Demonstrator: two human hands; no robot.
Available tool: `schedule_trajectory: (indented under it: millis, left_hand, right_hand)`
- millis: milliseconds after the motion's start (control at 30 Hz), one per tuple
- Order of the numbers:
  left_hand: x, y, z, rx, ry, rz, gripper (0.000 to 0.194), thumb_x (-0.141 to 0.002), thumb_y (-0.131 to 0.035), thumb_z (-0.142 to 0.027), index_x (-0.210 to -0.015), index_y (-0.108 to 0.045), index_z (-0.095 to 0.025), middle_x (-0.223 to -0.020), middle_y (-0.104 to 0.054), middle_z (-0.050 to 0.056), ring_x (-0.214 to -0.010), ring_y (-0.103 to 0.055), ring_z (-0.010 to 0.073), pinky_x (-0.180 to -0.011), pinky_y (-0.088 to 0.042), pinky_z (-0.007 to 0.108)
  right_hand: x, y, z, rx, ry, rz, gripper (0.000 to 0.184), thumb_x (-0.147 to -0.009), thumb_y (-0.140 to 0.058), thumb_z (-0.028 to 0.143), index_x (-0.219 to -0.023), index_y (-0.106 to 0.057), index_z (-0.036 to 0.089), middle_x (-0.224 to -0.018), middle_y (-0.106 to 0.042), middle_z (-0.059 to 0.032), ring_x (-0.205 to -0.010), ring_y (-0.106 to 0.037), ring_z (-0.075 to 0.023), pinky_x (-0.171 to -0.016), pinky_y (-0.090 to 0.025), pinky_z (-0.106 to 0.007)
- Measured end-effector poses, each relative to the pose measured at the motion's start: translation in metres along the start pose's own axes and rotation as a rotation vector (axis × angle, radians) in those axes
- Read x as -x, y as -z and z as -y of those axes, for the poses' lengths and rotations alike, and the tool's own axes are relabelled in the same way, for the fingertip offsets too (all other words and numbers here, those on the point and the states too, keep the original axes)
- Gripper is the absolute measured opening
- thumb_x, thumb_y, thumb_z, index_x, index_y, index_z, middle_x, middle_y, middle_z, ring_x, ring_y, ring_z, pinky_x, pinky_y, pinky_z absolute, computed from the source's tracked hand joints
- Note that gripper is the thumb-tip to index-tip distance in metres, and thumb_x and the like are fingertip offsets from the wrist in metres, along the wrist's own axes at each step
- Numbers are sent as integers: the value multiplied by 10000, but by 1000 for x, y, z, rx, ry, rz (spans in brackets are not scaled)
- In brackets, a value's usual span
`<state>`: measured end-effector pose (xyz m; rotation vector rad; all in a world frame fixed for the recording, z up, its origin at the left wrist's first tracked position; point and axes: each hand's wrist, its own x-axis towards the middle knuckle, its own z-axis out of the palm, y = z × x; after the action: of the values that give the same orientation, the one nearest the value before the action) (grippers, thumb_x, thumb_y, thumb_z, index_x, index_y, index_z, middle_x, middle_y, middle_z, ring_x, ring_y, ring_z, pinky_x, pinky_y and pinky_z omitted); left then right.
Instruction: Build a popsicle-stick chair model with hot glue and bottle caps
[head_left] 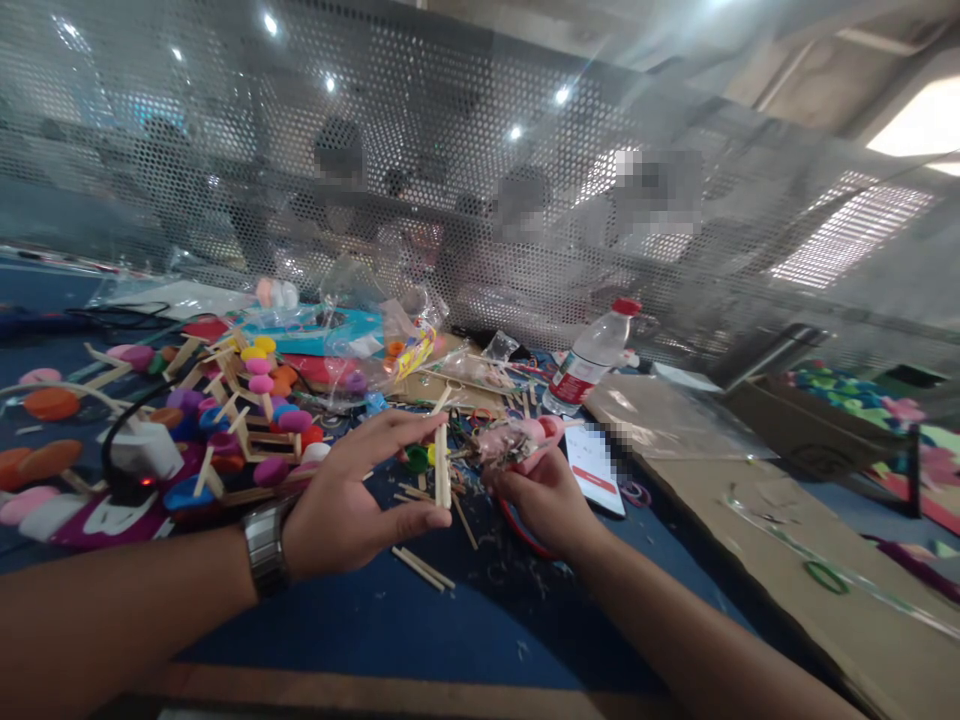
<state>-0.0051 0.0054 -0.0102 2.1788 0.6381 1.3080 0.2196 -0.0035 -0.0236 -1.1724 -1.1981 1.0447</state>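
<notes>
So from the head cam: left hand (349, 495) has a wooden stick frame (442, 470) pinched above the tabletop (480, 640), right hand (551, 500) grips a pink tool (525, 437), glue gun maybe. Stick-and-disc builds (255, 440) toward the left edge look assembled; loose sticks (422, 568) nearer the front edge aren't joined yet.
</notes>
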Motion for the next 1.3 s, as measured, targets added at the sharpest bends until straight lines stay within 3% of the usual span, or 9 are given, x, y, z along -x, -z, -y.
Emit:
schedule_trajectory:
  millis: [1300]
  left_hand:
    - [1, 0, -1, -33, -3, 25, 695, -782, -758, -537, -1400, -554, -294, -1304, -641, 102, -1185, -604, 287, -1044, -477, 451]
  right_hand:
    - [-1, -3, 5, 43, -19, -48, 194, -543, -682, 260, -663, -536, 216, -549, -533, 46, -516, -426, -121, -525, -370, -280]
